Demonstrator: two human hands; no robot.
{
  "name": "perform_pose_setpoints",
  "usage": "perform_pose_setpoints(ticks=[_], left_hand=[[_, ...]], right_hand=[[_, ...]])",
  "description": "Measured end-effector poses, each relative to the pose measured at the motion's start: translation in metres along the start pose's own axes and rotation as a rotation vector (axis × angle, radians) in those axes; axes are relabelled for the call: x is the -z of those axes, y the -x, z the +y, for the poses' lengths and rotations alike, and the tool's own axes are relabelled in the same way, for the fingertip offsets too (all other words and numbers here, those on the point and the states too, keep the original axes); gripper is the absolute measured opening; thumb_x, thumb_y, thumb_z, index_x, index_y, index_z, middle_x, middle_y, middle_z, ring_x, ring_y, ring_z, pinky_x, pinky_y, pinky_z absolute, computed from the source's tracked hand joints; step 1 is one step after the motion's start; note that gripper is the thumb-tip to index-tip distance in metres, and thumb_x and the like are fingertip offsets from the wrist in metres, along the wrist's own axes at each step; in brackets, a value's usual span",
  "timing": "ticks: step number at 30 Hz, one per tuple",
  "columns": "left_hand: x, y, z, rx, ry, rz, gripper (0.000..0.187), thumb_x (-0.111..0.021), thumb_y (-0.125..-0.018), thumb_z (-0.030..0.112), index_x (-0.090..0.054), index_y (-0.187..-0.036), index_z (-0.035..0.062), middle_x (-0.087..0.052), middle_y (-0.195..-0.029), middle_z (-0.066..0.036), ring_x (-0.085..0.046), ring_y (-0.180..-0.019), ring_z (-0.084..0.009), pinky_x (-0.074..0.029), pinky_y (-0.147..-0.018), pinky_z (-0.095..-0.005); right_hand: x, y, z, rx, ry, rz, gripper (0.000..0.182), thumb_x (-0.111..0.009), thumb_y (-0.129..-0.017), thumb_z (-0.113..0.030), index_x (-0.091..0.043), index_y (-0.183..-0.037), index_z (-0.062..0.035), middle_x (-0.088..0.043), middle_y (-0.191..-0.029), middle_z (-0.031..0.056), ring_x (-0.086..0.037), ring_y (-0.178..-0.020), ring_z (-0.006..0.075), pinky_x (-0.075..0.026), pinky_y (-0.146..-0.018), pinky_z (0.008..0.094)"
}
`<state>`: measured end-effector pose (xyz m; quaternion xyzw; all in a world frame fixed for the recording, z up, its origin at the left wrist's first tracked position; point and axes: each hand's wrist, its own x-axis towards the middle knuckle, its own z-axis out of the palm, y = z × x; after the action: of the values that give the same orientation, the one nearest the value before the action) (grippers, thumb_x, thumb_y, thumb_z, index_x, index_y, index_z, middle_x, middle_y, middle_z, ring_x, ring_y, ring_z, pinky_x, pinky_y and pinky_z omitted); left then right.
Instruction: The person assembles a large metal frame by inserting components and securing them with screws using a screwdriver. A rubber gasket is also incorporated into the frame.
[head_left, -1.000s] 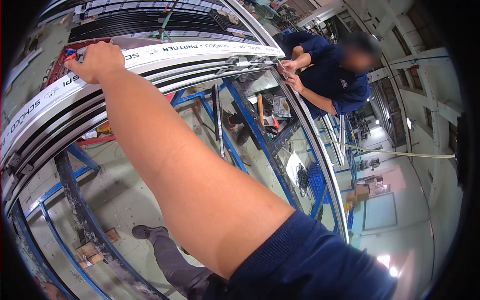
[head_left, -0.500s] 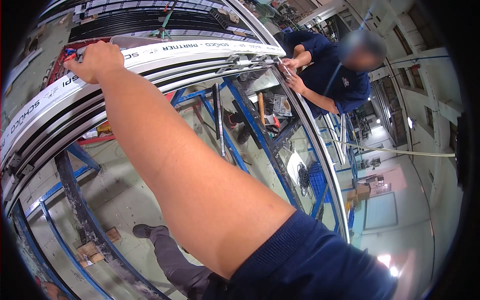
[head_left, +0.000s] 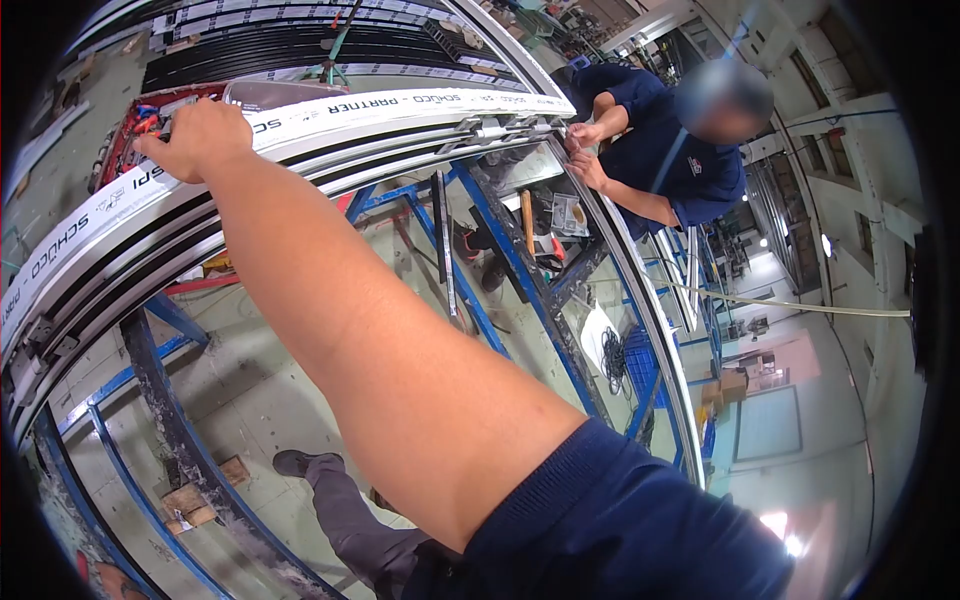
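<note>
One of the person's own hands is in view; the other does not appear. The arm runs from the dark blue sleeve [head_left: 620,520] at lower right, fully extended up and to the left. By its origin on the right of the picture it reads as the right arm. The right hand [head_left: 200,135] lies knuckles-up on the far rail of a large aluminium window frame [head_left: 400,105], fingers curled down over the rail's outer edge. Whether they clamp the profile or merely rest on it cannot be told — the fingertips are hidden behind the rail.

The frame lies flat on blue steel trestles [head_left: 490,240], with the floor visible through its opening. One rail carries a white protective film with repeated printed lettering; the hand sits on this film near the left end. Two sides of the frame show: the far rail under the hand and the right-hand rail [head_left: 640,300], meeting at a corner [head_left: 550,125].

Just beyond the hand stands one red tray [head_left: 130,130] holding small tools, details too small to make out.

One co-worker [head_left: 680,160] in a dark blue shirt bends over that corner, with two hands [head_left: 585,150] at the joint — one above the other, both touching the profile. What they hold cannot be told.

Below the frame, one leg in grey trousers and one dark shoe [head_left: 300,463] show on the floor.
</note>
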<state>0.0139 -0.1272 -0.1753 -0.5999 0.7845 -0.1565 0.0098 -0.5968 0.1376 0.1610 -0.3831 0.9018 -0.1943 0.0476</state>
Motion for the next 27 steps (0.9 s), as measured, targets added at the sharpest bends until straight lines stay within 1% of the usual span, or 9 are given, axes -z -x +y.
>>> perform_pose_setpoints(ticks=[3,8,9,11,12,14,17,25,27], left_hand=[[-0.038,0.027,-0.108,0.061,-0.193,-0.102,0.032,-0.049,-0.095,0.032,-0.068,-0.096,0.0067,-0.07,-0.095,-0.014,-0.067,-0.083,-0.0299,-0.051,-0.07,-0.0449],[-0.079,0.054,-0.15,-0.008,-0.192,-0.196,0.032,-0.048,-0.095,0.032,-0.067,-0.09,0.0066,-0.069,-0.086,-0.016,-0.069,-0.073,-0.0322,-0.054,-0.064,-0.0466],[-0.049,0.068,-0.132,-0.028,-0.206,-0.272,0.034,-0.046,-0.095,0.032,-0.068,-0.094,0.0054,-0.07,-0.087,-0.018,-0.07,-0.079,-0.0341,-0.056,-0.07,-0.047],[0.11,0.081,-0.04,0.351,0.086,-0.415,0.037,-0.045,-0.094,0.029,-0.068,-0.104,0.0015,-0.068,-0.107,-0.024,-0.068,-0.099,-0.0374,-0.054,-0.084,-0.0473],[0.14,0.08,-0.021,0.466,0.139,-0.346,0.039,-0.045,-0.093,0.03,-0.068,-0.105,0.0008,-0.066,-0.112,-0.025,-0.065,-0.107,-0.0383,-0.052,-0.09,-0.0482],[0.143,0.078,-0.012,0.744,0.404,-0.283,0.049,-0.038,-0.095,0.039,-0.066,-0.117,0.0045,-0.065,-0.118,-0.025,-0.06,-0.114,-0.0409,-0.047,-0.097,-0.0492],[0.198,0.068,0.013,0.992,0.444,-0.35,0.052,-0.038,-0.095,0.045,-0.067,-0.118,0.0087,-0.066,-0.118,-0.023,-0.062,-0.113,-0.0389,-0.047,-0.097,-0.0483],[0.216,0.067,0.016,1.004,0.502,-0.337,0.048,-0.042,-0.094,0.043,-0.068,-0.118,0.011,-0.068,-0.113,-0.02,-0.065,-0.106,-0.0383,-0.05,-0.092,-0.0484],[0.208,0.08,0.015,0.97,0.63,-0.146,0.044,-0.045,-0.096,0.04,-0.066,-0.122,0.0111,-0.068,-0.114,-0.02,-0.065,-0.106,-0.0383,-0.05,-0.092,-0.0464]], right_hand=[[-0.003,-0.003,0.004,0.022,0.011,0.058,0.071,-0.052,-0.084,-0.07,-0.076,-0.096,-0.0037,-0.071,-0.101,0.0182,-0.066,-0.102,0.0345,-0.05,-0.094,0.0432],[-0.019,-0.019,0.016,0.071,-0.035,-0.026,0.08,-0.046,-0.082,-0.079,-0.074,-0.084,-0.0032,-0.069,-0.075,0.0164,-0.068,-0.076,0.0323,-0.052,-0.076,0.0465],[-0.026,-0.027,0.024,0.149,-0.007,-0.009,0.08,-0.046,-0.082,-0.08,-0.075,-0.094,-0.006,-0.07,-0.08,0.0155,-0.067,-0.076,0.0304,-0.051,-0.075,0.045],[-0.019,-0.029,0.023,0.172,-0.072,-0.134,0.084,-0.045,-0.085,-0.078,-0.072,-0.108,-0.0017,-0.07,-0.093,0.0208,-0.066,-0.083,0.0321,-0.048,-0.08,0.0453],[-0.02,-0.031,0.015,0.118,0.054,0.004,0.084,-0.046,-0.083,-0.079,-0.074,-0.089,0.0003,-0.07,-0.085,0.0239,-0.067,-0.082,0.0371,-0.049,-0.077,0.047],[-0.021,-0.039,0.016,0.124,0.1,-0.04,0.084,-0.044,-0.085,-0.076,-0.072,-0.082,0.0027,-0.067,-0.087,0.0284,-0.066,-0.088,0.0408,-0.046,-0.082,0.0491],[-0.012,-0.031,0.007,0.182,0.098,0.002,0.081,-0.044,-0.087,-0.073,-0.071,-0.093,0.0023,-0.066,-0.091,0.0296,-0.063,-0.093,0.046,-0.045,-0.085,0.0494],[-0.004,-0.027,0.0,0.141,0.17,-0.026,0.067,-0.046,-0.091,-0.065,-0.074,-0.09,-0.0048,-0.069,-0.086,0.0223,-0.065,-0.09,0.042,-0.048,-0.08,0.0488],[-0.001,-0.023,-0.003,0.108,0.192,-0.059,0.065,-0.047,-0.091,-0.064,-0.074,-0.092,-0.006,-0.069,-0.088,0.0222,-0.065,-0.093,0.0409,-0.048,-0.082,0.0475]])
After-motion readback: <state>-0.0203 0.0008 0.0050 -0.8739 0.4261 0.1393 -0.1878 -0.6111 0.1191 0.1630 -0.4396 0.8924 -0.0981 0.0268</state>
